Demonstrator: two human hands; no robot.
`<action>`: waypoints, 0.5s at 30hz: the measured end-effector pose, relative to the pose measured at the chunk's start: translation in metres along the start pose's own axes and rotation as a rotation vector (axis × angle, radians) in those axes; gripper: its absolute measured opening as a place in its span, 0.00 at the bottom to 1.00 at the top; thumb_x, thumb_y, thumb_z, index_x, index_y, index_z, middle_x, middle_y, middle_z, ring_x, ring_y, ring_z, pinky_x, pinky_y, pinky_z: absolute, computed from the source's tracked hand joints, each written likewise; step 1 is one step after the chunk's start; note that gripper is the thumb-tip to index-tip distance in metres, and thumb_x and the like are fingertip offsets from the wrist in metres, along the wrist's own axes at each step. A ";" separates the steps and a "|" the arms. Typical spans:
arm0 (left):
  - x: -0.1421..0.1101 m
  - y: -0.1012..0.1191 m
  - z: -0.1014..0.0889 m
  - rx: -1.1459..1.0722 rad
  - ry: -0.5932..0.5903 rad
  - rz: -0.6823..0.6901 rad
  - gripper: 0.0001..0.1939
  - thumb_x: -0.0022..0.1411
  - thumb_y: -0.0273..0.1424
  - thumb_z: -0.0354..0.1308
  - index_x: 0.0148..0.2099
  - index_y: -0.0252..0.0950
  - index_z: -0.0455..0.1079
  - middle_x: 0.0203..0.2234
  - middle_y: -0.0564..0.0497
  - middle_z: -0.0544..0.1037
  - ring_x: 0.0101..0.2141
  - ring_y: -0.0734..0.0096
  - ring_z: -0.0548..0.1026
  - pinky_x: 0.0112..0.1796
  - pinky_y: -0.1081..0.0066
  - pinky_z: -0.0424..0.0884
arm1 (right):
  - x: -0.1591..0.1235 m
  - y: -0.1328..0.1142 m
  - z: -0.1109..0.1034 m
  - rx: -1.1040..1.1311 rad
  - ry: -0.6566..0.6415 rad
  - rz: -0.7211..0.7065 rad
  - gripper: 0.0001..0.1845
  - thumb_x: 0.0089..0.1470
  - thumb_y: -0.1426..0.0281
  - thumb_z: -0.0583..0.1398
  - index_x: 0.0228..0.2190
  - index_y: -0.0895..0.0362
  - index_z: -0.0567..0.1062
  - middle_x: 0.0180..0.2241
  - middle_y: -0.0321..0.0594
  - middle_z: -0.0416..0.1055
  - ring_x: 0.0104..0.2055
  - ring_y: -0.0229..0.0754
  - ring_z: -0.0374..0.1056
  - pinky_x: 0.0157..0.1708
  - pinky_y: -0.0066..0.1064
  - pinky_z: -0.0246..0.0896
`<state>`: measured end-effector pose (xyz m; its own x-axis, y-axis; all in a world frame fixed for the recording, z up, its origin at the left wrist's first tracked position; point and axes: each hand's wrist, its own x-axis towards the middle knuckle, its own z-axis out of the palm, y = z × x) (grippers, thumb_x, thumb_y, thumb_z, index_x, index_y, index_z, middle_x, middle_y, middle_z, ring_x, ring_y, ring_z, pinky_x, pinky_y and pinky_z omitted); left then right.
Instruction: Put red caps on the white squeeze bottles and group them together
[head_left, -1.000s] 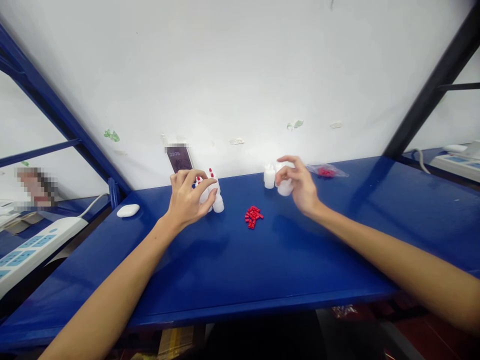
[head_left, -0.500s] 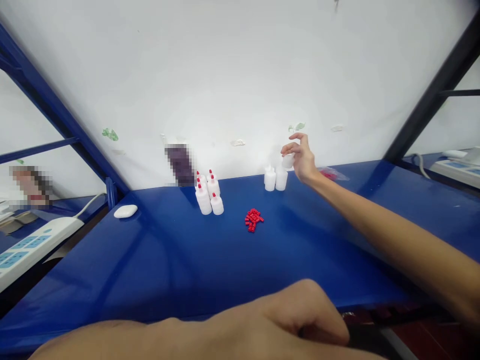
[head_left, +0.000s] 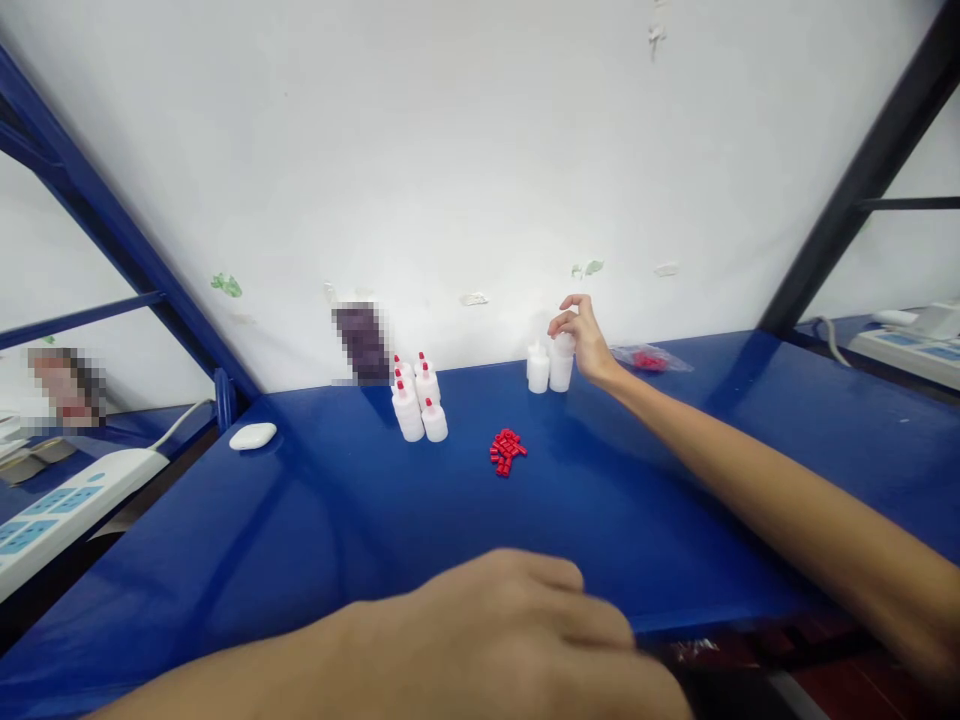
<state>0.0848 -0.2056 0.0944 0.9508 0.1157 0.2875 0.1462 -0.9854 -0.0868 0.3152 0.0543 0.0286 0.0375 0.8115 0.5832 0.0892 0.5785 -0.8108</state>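
Observation:
My right hand reaches to the back of the blue table, fingers closed round a small white uncapped bottle. That bottle sits against other uncapped white bottles near the wall. To the left stands a cluster of white bottles with red caps. A small pile of loose red caps lies between the two groups. My left hand hangs close to the camera over the table's front edge; I see its back, blurred, with the fingers curled out of sight.
A clear bag of red caps lies right of my right hand. A white oval object and a white power strip are at the left. A dark blurred device leans on the wall. Blue and black frame posts flank the table.
My left hand left the capped bottles and pulled back close to the camera. My right hand lifted a white bottle, then lowered it beside the uncapped ones.

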 end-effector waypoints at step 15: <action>-0.050 -0.118 0.079 -0.261 0.112 -0.637 0.10 0.66 0.29 0.50 0.47 0.37 0.70 0.29 0.54 0.74 0.25 0.76 0.68 0.29 0.74 0.65 | -0.024 -0.012 0.000 -0.070 0.019 0.015 0.15 0.37 0.74 0.50 0.33 0.53 0.60 0.25 0.33 0.66 0.29 0.41 0.62 0.33 0.34 0.54</action>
<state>0.0412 -0.0852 0.0151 0.6654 0.6816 0.3044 0.5823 -0.7291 0.3596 0.3131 0.0275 0.0242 0.0578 0.8182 0.5720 0.1580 0.5582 -0.8145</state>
